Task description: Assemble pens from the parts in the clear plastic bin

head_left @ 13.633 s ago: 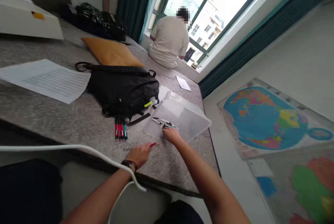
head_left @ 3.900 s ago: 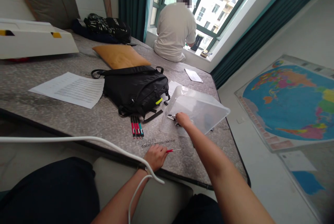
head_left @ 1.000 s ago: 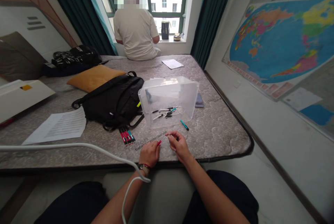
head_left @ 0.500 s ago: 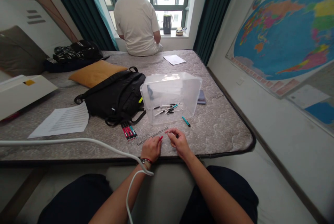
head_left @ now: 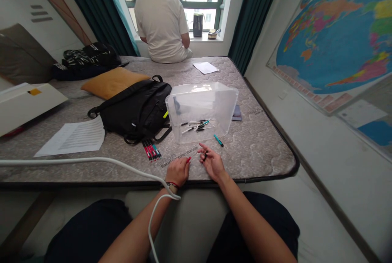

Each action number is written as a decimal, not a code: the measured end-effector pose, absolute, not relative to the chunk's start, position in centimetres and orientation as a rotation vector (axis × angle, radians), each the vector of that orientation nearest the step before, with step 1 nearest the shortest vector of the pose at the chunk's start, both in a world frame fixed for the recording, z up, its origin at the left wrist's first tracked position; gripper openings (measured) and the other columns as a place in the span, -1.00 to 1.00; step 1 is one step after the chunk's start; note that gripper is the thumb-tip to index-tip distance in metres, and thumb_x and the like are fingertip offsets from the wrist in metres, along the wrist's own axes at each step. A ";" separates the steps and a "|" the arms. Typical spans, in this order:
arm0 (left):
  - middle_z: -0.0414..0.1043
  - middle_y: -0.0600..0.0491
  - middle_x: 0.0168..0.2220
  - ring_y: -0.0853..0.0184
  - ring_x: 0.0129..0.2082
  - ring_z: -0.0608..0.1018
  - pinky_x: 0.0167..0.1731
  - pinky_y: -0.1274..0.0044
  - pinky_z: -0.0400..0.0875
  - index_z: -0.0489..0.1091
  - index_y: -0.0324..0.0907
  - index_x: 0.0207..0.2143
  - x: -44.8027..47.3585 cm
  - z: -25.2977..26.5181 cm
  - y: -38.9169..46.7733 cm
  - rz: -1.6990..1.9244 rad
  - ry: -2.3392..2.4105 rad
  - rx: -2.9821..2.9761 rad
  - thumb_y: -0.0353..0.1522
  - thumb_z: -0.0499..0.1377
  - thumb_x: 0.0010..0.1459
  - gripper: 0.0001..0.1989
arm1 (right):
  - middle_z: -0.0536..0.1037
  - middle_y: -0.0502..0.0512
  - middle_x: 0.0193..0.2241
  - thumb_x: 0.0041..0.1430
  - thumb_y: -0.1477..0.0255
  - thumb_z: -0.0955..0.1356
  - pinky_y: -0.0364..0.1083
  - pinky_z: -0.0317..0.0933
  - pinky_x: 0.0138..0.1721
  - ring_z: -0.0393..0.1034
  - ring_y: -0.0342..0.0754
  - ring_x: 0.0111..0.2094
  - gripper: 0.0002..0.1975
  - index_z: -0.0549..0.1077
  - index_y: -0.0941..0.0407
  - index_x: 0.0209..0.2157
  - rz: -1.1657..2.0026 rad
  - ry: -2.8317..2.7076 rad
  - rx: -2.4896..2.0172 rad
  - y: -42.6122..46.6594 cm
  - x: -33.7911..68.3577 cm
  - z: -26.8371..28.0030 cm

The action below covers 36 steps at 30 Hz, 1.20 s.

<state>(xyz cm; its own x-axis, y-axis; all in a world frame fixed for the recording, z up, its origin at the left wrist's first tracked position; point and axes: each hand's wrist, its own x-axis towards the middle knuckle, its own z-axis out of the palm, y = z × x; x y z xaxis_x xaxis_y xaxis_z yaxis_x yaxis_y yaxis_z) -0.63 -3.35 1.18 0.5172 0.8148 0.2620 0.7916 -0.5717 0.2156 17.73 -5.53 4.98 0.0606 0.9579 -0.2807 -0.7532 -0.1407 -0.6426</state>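
Observation:
My left hand (head_left: pixel 178 171) pinches a red pen barrel (head_left: pixel 188 159), with a thin pale refill or tip pointing right from it. Close by on the right, my right hand (head_left: pixel 213 165) curls round a small black piece (head_left: pixel 205 155), perhaps a pen cap; its index finger is stretched out. A teal pen (head_left: pixel 218 140) lies just beyond that hand. Loose pens and pen parts (head_left: pixel 196 125) rest inside a clear plastic bin (head_left: pixel 180 110) tipped on its side. Left of my hands, several red and teal pens (head_left: pixel 151 150) lie in a row.
A black backpack (head_left: pixel 134 110), a yellow cushion (head_left: pixel 114 82) and a printed sheet (head_left: pixel 73 137) lie on the mattress (head_left: pixel 254 152). A white cable (head_left: pixel 122 164) crosses over my left wrist. Someone in a pale shirt (head_left: pixel 162 22) sits by the window, facing away.
My right hand has turned palm up and its fingers have opened out somewhat, showing the black piece. My left hand keeps the red barrel in nearly the same place.

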 end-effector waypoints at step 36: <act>0.49 -0.03 -0.34 0.22 -0.30 0.49 -0.28 0.42 0.29 0.42 -0.14 -0.21 -0.7 1.0 -3.3 0.519 1.431 2.669 -0.29 -0.08 0.37 -0.70 | 0.60 0.14 -0.04 0.12 0.26 0.46 0.08 0.28 0.13 0.49 0.05 0.01 -0.76 0.49 0.06 -0.21 1.193 -0.845 -0.939 -6.3 14.9 8.1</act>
<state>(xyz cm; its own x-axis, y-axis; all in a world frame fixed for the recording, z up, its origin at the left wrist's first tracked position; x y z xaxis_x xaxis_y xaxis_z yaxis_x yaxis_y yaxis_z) -0.65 -3.33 0.98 0.5097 0.8198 0.2609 0.7964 -0.5644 0.2174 14.88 -6.25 8.09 0.1743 0.9836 0.0465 -0.3707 0.1093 -0.9223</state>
